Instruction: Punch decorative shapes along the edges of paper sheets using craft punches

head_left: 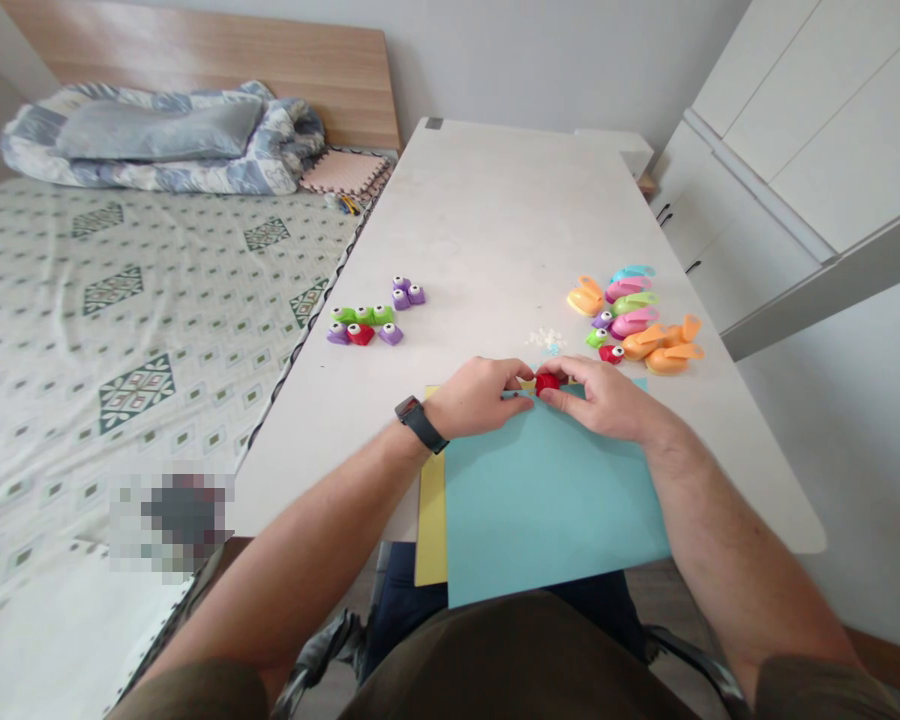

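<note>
My right hand [596, 395] grips a small red paper punch [546, 385] at the top edge of a light blue sheet of paper [547, 510]. Opposite it, my left hand [484, 395] is closed at the same edge, thumb over the sheet and fingertips beside the punch. A yellow sheet [431, 525] lies beneath the blue one and shows along its left side. Both sheets overhang the table's near edge. Just beyond the punch lies a scatter of tiny white and pale blue paper cutouts [547, 340]. The punch's slot is hidden by my fingers.
Small purple, green and red punches [360, 335] stand in groups on the left of the white table [510, 200]. Larger lever punches [637, 322] in several colours cluster on the right. A bed [187, 260] borders the table's left side; white cabinets [705, 210] stand right.
</note>
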